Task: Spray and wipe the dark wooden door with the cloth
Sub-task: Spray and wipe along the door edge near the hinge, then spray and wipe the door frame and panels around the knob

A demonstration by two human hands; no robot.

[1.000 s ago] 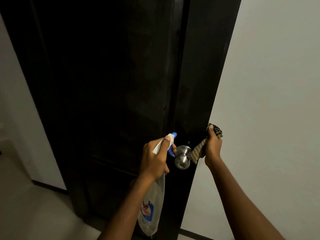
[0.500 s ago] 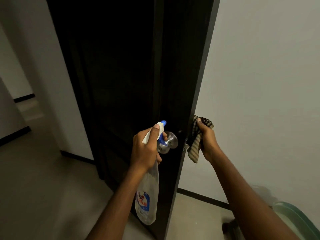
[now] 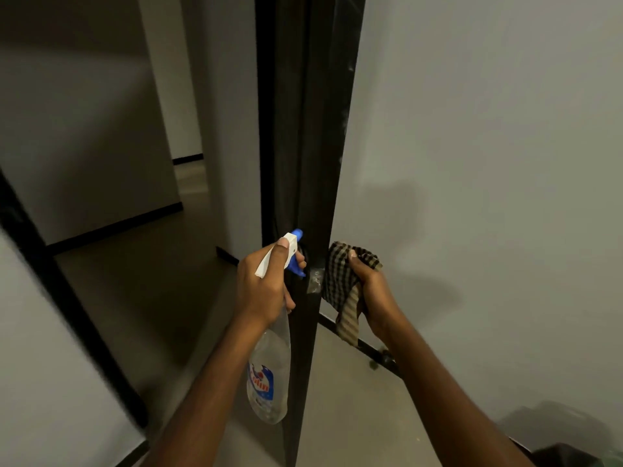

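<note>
The dark wooden door (image 3: 310,136) stands nearly edge-on in the middle of the view. My left hand (image 3: 263,288) grips the neck of a clear spray bottle (image 3: 269,372) with a white and blue trigger head, just left of the door's edge. My right hand (image 3: 371,291) holds a bunched checked cloth (image 3: 340,284) against the door's edge, beside the metal latch plate (image 3: 316,279). The door knob is hidden behind the bottle head and my left hand.
A pale wall (image 3: 488,163) runs along the right with a dark skirting strip (image 3: 367,348) at its foot. On the left a hallway with a grey floor (image 3: 135,284) opens past another dark frame (image 3: 67,298). A dark object (image 3: 566,456) sits at the bottom right.
The door has swung from showing its broad face to nearly edge-on. My right hand with the cloth has moved from beside the knob to the door's edge. The left hand keeps its grip on the bottle.
</note>
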